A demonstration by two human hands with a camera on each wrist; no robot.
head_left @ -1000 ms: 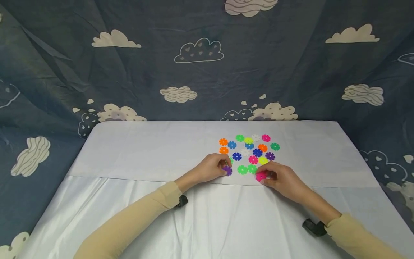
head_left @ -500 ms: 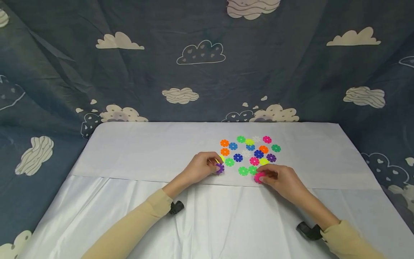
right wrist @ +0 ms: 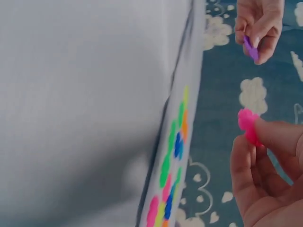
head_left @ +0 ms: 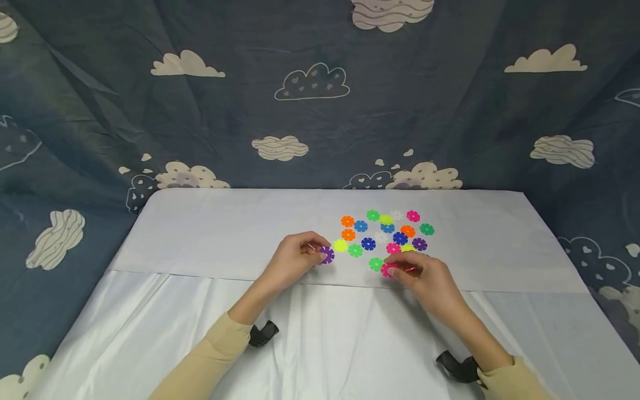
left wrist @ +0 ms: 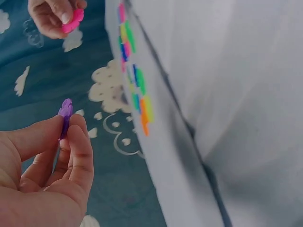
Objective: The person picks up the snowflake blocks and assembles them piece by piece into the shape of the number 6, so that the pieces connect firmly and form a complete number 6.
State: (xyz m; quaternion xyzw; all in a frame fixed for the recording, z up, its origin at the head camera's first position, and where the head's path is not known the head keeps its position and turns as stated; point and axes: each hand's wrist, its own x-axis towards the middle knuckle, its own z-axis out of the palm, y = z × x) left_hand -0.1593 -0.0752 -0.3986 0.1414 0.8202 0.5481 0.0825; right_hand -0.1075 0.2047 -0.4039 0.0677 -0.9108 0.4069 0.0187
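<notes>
In the head view my left hand pinches a purple notched flower disc between thumb and fingers, left of the spread of discs. The left wrist view shows that purple disc edge-on at the fingertips, lifted off the cloth. My right hand pinches a pink flower disc over the near side of the spread. Seen in the right wrist view, the pink disc is tilted between thumb and fingers. The two held discs are apart. A yellow disc lies just right of the left hand's disc.
Several flower discs in green, orange, blue, white, pink and purple lie loosely spread on the white tablecloth, among them a green disc and a dark blue disc. A dark cloud-patterned curtain hangs behind the table.
The left hand has moved left with its purple disc, uncovering a yellow and a green disc. The right hand has shifted slightly left with the pink disc, now overlapping a green one in view.
</notes>
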